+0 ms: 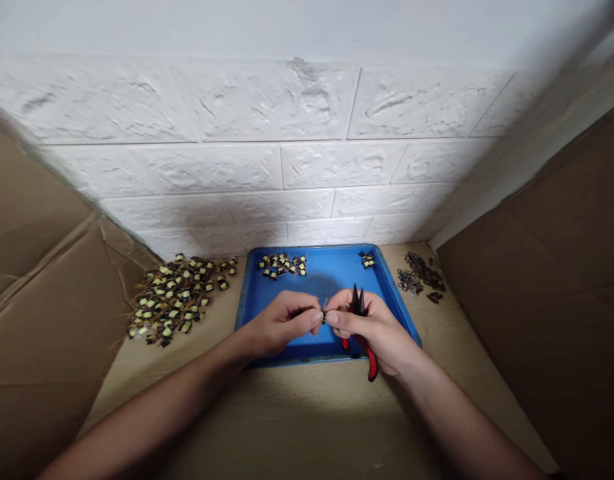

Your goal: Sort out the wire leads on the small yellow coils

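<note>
Over the blue tray [317,347], my left hand [284,321] pinches a small black-and-yellow part [323,319] between thumb and finger. The fingertips of my right hand [374,327] meet the same part from the other side. Pliers with red handles [371,365] rest in my right hand, their dark jaws pointing up and slightly apart. A thin wire rises from the part between my fingertips. Similar parts [281,264] lie in the tray's back left, and a smaller cluster [367,260] sits at its back right.
A large pile of black-and-yellow parts [173,297] with thin wires spreads left of the tray. Small metal and dark brown pieces [421,275] lie to its right. Cardboard panels [41,287] stand at both sides, and a white brick-patterned wall [241,167] is behind.
</note>
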Demonstrator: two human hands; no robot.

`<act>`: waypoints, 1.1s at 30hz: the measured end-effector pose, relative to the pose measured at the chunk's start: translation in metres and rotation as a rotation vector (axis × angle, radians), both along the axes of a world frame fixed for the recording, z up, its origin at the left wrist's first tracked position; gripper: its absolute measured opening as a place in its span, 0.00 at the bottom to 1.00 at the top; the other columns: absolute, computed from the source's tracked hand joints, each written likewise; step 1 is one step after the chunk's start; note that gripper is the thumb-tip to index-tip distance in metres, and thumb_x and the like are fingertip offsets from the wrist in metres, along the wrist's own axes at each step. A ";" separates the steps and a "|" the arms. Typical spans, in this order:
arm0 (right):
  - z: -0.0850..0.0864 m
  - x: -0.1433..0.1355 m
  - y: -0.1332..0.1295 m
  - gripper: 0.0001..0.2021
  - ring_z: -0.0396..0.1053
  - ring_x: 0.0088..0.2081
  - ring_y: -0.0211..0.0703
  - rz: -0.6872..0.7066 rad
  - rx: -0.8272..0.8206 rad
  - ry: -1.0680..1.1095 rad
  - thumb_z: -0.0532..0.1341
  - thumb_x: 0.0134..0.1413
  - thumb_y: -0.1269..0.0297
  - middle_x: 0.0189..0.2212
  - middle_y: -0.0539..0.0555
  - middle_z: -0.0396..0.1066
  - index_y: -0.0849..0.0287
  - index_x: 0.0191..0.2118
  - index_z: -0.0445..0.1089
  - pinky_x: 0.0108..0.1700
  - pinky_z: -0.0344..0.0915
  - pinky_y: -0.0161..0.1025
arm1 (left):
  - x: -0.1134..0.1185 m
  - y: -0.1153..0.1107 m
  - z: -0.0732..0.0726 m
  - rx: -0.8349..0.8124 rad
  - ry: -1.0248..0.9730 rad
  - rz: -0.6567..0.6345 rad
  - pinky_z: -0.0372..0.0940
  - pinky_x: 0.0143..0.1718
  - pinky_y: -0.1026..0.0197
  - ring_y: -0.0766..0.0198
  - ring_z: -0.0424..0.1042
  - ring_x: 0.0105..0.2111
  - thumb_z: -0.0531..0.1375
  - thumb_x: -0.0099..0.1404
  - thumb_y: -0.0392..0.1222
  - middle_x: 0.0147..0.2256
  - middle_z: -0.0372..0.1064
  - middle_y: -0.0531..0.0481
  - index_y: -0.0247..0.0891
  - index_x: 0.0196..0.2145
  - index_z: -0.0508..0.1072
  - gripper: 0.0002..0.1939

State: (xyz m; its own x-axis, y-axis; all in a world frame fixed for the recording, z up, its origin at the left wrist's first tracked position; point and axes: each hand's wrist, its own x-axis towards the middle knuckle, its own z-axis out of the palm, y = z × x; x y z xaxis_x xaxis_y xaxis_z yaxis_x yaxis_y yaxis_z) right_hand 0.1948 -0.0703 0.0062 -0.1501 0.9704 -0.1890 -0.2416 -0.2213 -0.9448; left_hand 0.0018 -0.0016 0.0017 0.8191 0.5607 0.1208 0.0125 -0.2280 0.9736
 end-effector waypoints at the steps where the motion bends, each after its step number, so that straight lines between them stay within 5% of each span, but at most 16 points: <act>1: 0.000 0.000 0.000 0.12 0.55 0.22 0.34 -0.002 0.006 -0.007 0.72 0.48 0.58 0.18 0.44 0.61 0.60 0.31 0.75 0.26 0.50 0.35 | 0.000 0.000 0.000 0.005 0.003 0.002 0.56 0.29 0.65 0.69 0.61 0.26 0.53 0.72 0.48 0.24 0.64 0.53 0.33 0.26 0.70 0.20; 10: 0.005 0.005 0.000 0.11 0.54 0.25 0.36 0.050 0.142 -0.166 0.67 0.54 0.56 0.21 0.45 0.59 0.59 0.36 0.76 0.28 0.50 0.36 | 0.003 -0.001 -0.001 0.061 0.112 0.002 0.48 0.25 0.65 0.70 0.53 0.23 0.53 0.71 0.49 0.21 0.53 0.57 0.35 0.22 0.63 0.22; 15: 0.008 -0.002 -0.004 0.10 0.49 0.24 0.35 -0.062 0.250 -0.385 0.65 0.58 0.57 0.20 0.43 0.48 0.59 0.31 0.73 0.26 0.48 0.36 | 0.006 -0.001 -0.001 0.138 0.186 0.059 0.44 0.24 0.65 0.72 0.48 0.22 0.53 0.70 0.47 0.20 0.45 0.58 0.36 0.20 0.55 0.22; 24: 0.006 -0.010 -0.011 0.03 0.59 0.24 0.37 -0.219 0.548 -0.722 0.62 0.57 0.69 0.22 0.47 0.64 0.57 0.33 0.73 0.28 0.58 0.36 | 0.007 -0.003 0.000 0.230 0.195 0.213 0.48 0.25 0.66 0.71 0.54 0.22 0.53 0.69 0.44 0.20 0.55 0.56 0.34 0.21 0.65 0.19; 33: 0.000 -0.013 -0.011 0.03 0.60 0.24 0.36 -0.222 0.510 -0.681 0.61 0.56 0.71 0.23 0.47 0.65 0.57 0.36 0.71 0.28 0.57 0.36 | 0.008 -0.004 -0.001 0.325 0.156 0.361 0.53 0.27 0.65 0.69 0.60 0.23 0.53 0.70 0.43 0.21 0.63 0.54 0.33 0.22 0.69 0.19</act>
State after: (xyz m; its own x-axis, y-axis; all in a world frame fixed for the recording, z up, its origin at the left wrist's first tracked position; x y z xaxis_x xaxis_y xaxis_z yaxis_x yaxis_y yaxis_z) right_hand 0.1818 -0.0812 0.0063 0.0391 0.9544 0.2961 0.4229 0.2527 -0.8702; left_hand 0.0096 -0.0054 0.0007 0.6025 0.7649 0.2281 0.2858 -0.4736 0.8331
